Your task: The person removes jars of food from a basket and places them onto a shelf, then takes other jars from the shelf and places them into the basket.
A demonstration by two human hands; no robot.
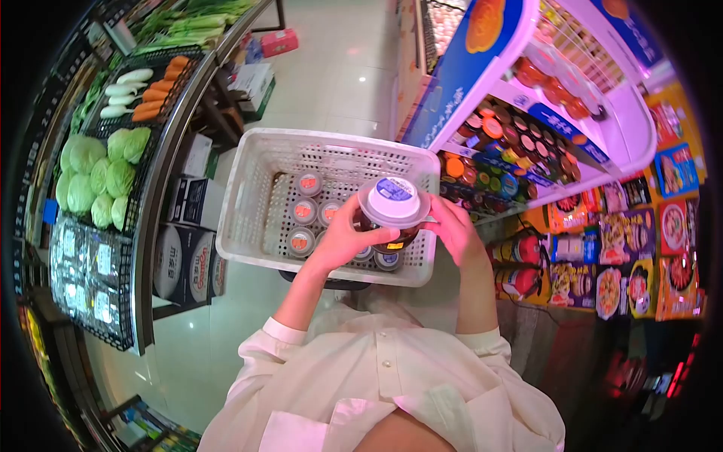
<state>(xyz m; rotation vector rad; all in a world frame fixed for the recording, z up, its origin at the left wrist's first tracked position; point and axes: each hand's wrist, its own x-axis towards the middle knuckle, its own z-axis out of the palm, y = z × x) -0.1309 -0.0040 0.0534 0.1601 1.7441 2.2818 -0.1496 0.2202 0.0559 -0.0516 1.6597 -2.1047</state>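
Note:
Above the white perforated plastic crate (260, 139), my left hand (340, 239) is wrapped round a dark jar (395, 197). The jar is topped by a white lid with a blue printed label and a wide, clear rim. My right hand (457, 232) pinches the edge of that rim from the right side. Several jars with pale lids and orange labels, such as this jar (305, 211), stand upright in the crate's left half. Near its front wall is a jar with a blue label (387, 261). My hands and the held jar cover part of the crate's floor.
To the right stands a shelf unit (444, 120) with jars (520, 143) and packets. Hanging snack bags (625, 233) and red fire extinguishers (520, 282) are beyond it. Vegetable racks hold cabbages (98, 181) and carrots (162, 90) at left, above cardboard boxes (184, 264).

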